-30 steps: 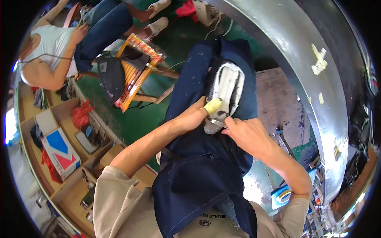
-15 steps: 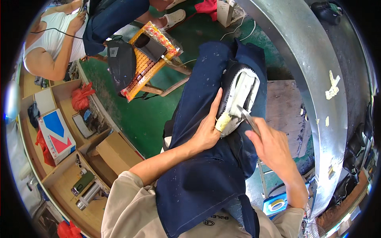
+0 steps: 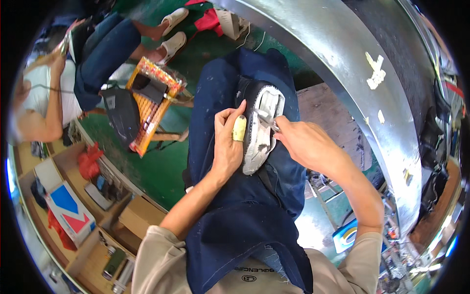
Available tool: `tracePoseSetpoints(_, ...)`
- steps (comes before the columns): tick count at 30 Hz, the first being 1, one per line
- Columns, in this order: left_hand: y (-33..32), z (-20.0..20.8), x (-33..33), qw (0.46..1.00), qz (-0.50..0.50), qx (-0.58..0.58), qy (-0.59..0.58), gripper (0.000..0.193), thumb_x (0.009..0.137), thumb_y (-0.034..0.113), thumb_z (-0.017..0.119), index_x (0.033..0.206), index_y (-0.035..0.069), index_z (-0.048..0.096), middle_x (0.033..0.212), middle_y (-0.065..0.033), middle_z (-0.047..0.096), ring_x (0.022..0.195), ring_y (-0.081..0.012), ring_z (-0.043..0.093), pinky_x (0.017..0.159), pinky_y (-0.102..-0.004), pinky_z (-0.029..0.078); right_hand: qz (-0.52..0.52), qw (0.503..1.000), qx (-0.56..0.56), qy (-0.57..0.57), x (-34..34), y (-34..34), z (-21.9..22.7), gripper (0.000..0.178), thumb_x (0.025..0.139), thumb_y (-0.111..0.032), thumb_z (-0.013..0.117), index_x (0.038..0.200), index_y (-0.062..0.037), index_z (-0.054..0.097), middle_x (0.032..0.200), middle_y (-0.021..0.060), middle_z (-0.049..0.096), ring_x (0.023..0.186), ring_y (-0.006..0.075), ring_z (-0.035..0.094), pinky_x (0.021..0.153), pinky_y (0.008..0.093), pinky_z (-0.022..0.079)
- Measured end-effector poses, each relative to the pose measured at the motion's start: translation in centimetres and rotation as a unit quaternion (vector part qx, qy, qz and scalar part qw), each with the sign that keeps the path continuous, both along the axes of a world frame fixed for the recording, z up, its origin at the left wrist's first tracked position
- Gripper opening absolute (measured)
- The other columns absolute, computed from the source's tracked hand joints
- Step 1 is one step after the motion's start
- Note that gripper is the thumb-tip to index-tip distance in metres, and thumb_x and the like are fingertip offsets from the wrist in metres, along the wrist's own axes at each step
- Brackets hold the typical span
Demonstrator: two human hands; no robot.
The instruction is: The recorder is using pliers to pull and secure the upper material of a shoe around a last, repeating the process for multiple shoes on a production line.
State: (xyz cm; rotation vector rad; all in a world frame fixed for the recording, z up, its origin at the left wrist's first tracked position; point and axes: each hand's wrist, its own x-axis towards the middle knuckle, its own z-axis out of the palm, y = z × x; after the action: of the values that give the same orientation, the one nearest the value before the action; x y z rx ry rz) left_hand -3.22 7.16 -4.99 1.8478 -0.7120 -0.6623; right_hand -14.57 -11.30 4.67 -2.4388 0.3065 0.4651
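Note:
A black shoe (image 3: 248,91) lies bottom-up across my lap, its white underside (image 3: 262,142) facing me and bordered by a stitched edge. A dark patch marks that underside near the lower end. My left hand (image 3: 227,142) is closed on the shoe's left side, with a yellow wrap (image 3: 239,128) on one digit. My right hand (image 3: 306,142) grips a grey metal hand tool (image 3: 266,119), which looks like pincers. The tool's head is at the white underside, about the middle of the shoe; my fingers hide its handle.
A curved metal bench edge (image 3: 342,54) runs along the right, with yellowish scraps on it. At left stand a stool (image 3: 147,117) bearing a black bag (image 3: 120,112) and a wooden compartment tray (image 3: 73,159) with boxes and bottles. Another person (image 3: 46,93) sits at the upper left.
The shoe now lies straighter, with more of its underside showing. My left hand has shifted its grip along the side. The tool points more to the left, and the whole view has turned.

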Motion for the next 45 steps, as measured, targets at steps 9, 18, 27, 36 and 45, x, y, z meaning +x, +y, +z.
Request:
tracePoseSetpoints(9, -0.8, -0.3, 1.7, 0.921, -0.006, -0.129, 0.366, 0.062, 0.110, 0.020, 0.044, 0.167, 0.011, 0.021, 0.175, -0.0044, 0.014, 0.160, -0.0208, 0.013, 0.129, -0.0348, 0.013, -0.168, 0.983, 0.035, -0.070, -0.3, 6.6, -4.2, 0.027, 0.105, -0.023, 0.057, 0.101, 0.0023, 0.051, 0.067, 0.0220, 0.066, 0.061, 0.0432, 0.067, 0.055, 0.0516, 0.052)
tracePoseSetpoints(18, -1.2, -0.6, 2.8, 0.988, -0.087, -0.071, 0.107, 0.068, 0.108, 0.016, 0.049, 0.166, 0.005, 0.017, 0.167, -0.0160, 0.028, 0.153, -0.0264, 0.030, 0.125, -0.0381, 0.024, -0.349, 0.883, 0.312, -0.023, -0.5, 5.7, -4.1, 0.027, 0.106, -0.027, 0.055, 0.106, 0.0001, 0.051, 0.077, 0.0223, 0.070, 0.071, 0.0435, 0.069, 0.062, 0.0510, 0.053)
tracePoseSetpoints(27, -1.4, -0.8, 2.3, 0.984, -0.105, -0.073, 0.126, 0.073, 0.107, 0.024, 0.055, 0.164, 0.000, 0.016, 0.166, -0.0178, 0.027, 0.152, -0.0289, 0.030, 0.125, -0.0393, 0.024, -0.100, 0.984, -0.023, -0.147, 2.3, 2.5, -5.5, 0.028, 0.104, -0.030, 0.060, 0.102, -0.0024, 0.055, 0.081, 0.0168, 0.071, 0.067, 0.0382, 0.070, 0.058, 0.0467, 0.054)
tracePoseSetpoints(36, -0.3, -0.2, 4.2, 0.967, -0.199, -0.027, 0.154, 0.098, 0.101, 0.025, 0.068, 0.167, 0.006, -0.001, 0.172, -0.0167, 0.012, 0.157, -0.0250, 0.017, 0.127, -0.0386, 0.016, -0.060, 0.990, -0.058, -0.111, 1.5, 2.1, -4.2, 0.028, 0.103, -0.030, 0.061, 0.098, -0.0028, 0.056, 0.071, 0.0156, 0.069, 0.063, 0.0338, 0.071, 0.053, 0.0434, 0.053)
tracePoseSetpoints(45, -0.5, -0.7, 5.6, 0.976, -0.183, -0.032, 0.116, 0.096, 0.094, 0.022, 0.077, 0.164, 0.003, 0.014, 0.169, -0.0226, 0.017, 0.159, -0.0314, 0.016, 0.128, -0.0417, 0.016, -0.052, 0.992, -0.059, -0.102, 2.5, 1.8, -3.7, 0.026, 0.105, -0.028, 0.057, 0.097, -0.0035, 0.054, 0.070, 0.0157, 0.069, 0.062, 0.0348, 0.070, 0.054, 0.0462, 0.053)
